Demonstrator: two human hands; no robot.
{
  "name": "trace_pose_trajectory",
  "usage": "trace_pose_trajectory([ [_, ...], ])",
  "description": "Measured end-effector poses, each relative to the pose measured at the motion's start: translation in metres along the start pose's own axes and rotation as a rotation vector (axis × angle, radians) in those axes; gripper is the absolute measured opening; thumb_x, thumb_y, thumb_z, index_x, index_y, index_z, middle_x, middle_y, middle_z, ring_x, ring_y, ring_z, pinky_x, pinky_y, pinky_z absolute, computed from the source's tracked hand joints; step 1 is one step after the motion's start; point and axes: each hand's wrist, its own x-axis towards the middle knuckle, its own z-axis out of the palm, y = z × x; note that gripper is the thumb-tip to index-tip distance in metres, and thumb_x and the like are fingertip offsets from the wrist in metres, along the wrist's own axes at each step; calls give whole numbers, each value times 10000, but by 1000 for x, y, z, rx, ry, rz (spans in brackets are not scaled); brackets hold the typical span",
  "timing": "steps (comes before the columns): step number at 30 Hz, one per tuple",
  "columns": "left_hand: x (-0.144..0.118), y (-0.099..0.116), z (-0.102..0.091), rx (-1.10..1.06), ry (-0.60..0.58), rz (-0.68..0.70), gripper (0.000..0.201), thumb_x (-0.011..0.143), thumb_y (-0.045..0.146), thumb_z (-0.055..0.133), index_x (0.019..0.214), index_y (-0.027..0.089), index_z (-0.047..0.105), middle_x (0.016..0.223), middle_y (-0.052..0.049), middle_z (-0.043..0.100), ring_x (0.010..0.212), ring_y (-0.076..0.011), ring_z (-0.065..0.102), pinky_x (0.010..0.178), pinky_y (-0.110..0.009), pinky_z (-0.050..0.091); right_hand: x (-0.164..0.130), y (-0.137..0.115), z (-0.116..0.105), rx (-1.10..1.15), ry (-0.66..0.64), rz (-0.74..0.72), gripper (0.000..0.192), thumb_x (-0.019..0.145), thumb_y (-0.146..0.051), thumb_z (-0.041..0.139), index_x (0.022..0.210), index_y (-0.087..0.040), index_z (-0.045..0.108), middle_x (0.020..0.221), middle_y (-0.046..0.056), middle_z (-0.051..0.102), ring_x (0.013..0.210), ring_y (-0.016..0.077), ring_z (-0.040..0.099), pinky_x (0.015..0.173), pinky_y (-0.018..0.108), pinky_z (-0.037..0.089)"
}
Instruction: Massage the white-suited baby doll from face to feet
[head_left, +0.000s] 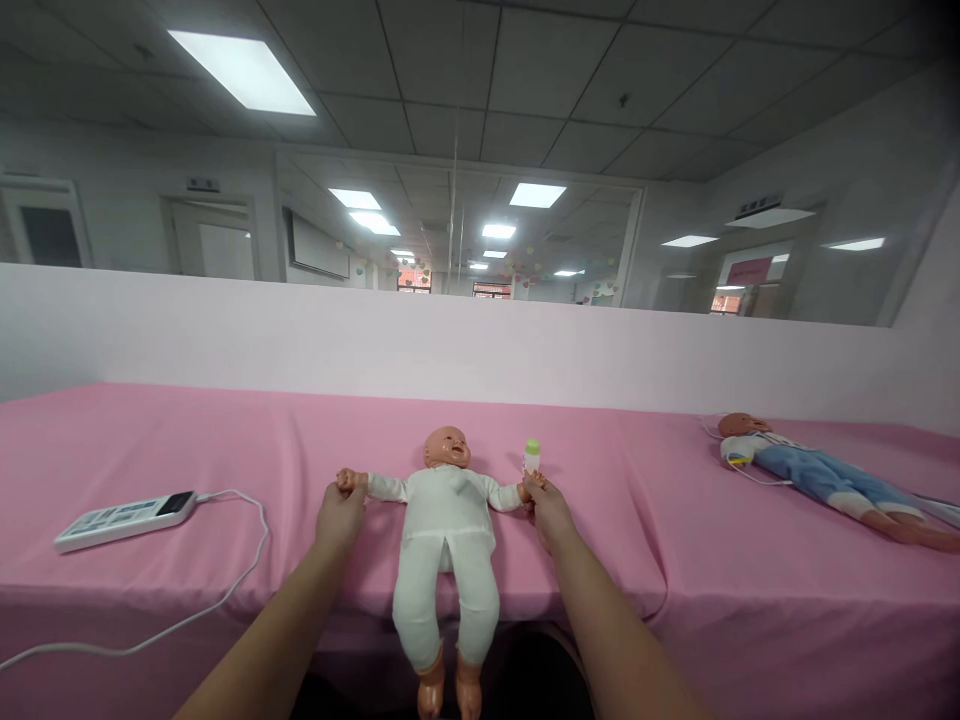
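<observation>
Doll (447, 530) between hands | left (341, 515), right (549, 510) grip its wrists

We're looking out from a single head-worn camera, facing forward and slightly down across the pink-covered table (150, 440) toward the white partition wall (480, 340) and the glass behind it. We sit close in, with both forearms running up from the bottom edge to the baby doll (446, 520) at centre. Wide lens, edges bowed, ceiling lights (240, 70) overhead.
</observation>
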Motion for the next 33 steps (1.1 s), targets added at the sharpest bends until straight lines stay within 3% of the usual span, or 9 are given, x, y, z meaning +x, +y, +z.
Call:
trace_pose_trajectory([
  [4, -6, -5, -18, 227, 86, 43, 569, 809, 495, 678, 1281, 201, 559, 1150, -155, 706, 1012, -347, 693, 835, -428, 512, 3, 2, 2, 0, 24, 14, 410, 683, -522, 849, 895, -226, 660, 623, -63, 522, 518, 98, 394, 508, 244, 370],
  [7, -15, -1, -31, 303, 77, 78, 783, 777, 431, 698, 1468, 154, 454, 1398, -243, 605, 1156, -389, 672, 903, -451, 520, 3, 2, 3, 6, 8, 20, 424, 687, -531, 844, 915, -227, 656, 637, -62, 538, 517, 98, 397, 506, 245, 361],
  [13, -36, 18, -51, 505, -8, 238, 579, 799, 466, 670, 1277, 140, 651, 1212, -191, 718, 1160, -400, 678, 968, -485, 536, -1, -1, 3, -1, -16, 2, 411, 707, -526, 834, 887, -220, 625, 604, -69, 495, 505, 99, 380, 494, 244, 340],
  [16, -63, 23, -57, 582, -8, 447, 379, 848, 415, 595, 1138, 200, 709, 1268, -134, 714, 1220, -351, 655, 1050, -448, 504, 2, 0, 3, -10, -10, 2, 396, 710, -503, 817, 909, -217, 630, 610, -72, 499, 506, 99, 382, 495, 242, 334],
  [19, -110, 26, -59, 532, -254, 601, 226, 886, 379, 590, 1005, 249, 732, 1077, -71, 761, 1049, -283, 711, 961, -365, 538, 3, 0, 2, 2, -19, 1, 376, 709, -487, 800, 898, -217, 621, 611, -74, 498, 503, 100, 389, 496, 247, 332],
  [21, -146, 29, -58, 491, -536, 540, 198, 932, 377, 575, 915, 251, 727, 916, -49, 755, 864, -240, 716, 805, -313, 550, 3, -1, 2, 6, -24, -7, 365, 707, -483, 795, 878, -217, 611, 612, -74, 501, 505, 102, 398, 503, 252, 340],
  [24, -183, 28, -54, 435, -875, 375, 195, 925, 312, 586, 875, 241, 761, 925, -47, 762, 884, -236, 703, 827, -301, 531, 1, -2, 1, -2, -24, -20, 358, 704, -472, 793, 889, -218, 622, 631, -69, 525, 525, 109, 427, 525, 257, 367],
  [28, -192, 13, -52, 314, -1058, 126, 202, 881, 349, 660, 953, 228, 804, 1018, -63, 770, 1023, -283, 690, 959, -366, 508, 0, -4, 1, -7, -13, -16, 367, 696, -466, 794, 910, -216, 632, 631, -69, 532, 520, 111, 424, 522, 261, 363],
  [33, -186, -1, -52, -5, -1232, 41, 415, 854, 578, 727, 1037, 219, 824, 1239, -106, 678, 1186, -329, 622, 1060, -439, 449, -1, -5, 3, -9, -1, -8, 363, 693, -454, 793, 908, -218, 622, 626, -75, 521, 510, 105, 412, 508, 253, 346],
])
